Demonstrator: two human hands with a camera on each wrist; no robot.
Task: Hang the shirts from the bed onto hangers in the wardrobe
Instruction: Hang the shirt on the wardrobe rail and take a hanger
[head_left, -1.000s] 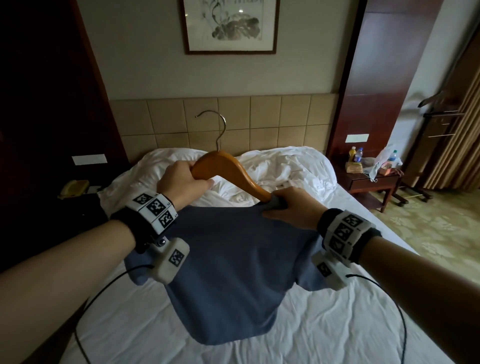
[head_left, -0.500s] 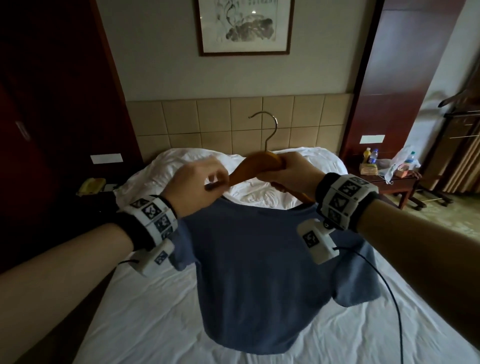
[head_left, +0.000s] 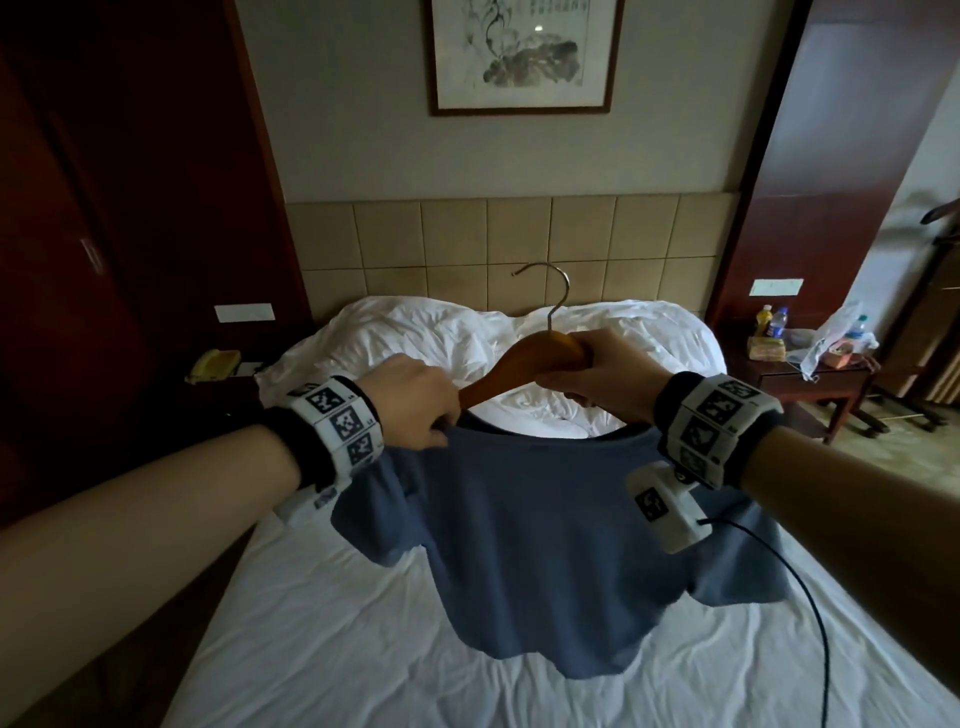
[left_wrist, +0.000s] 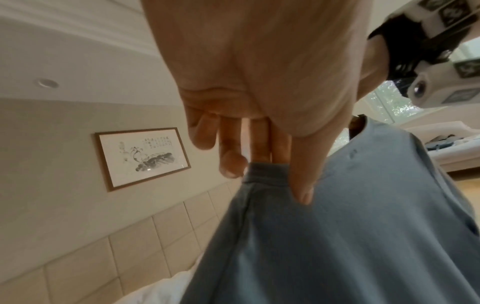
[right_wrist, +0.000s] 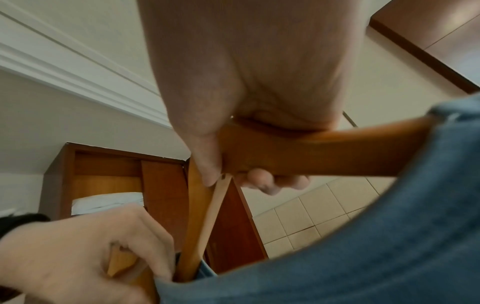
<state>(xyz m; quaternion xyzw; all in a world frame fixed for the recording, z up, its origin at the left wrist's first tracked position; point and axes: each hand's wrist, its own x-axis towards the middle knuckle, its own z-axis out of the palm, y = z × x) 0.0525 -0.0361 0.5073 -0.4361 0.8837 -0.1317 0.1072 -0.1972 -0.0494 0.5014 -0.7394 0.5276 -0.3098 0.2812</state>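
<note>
— What's under your hands?
— The bed, white sheet, below both of them.
— And the shirt?
— It hangs between your hands above the bed, draped on the hanger.
— Your right hand?
— Wrapped round the hanger's middle, just under the hook.
— Your left hand?
— Pinching the shirt's shoulder at the hanger's left arm.
</note>
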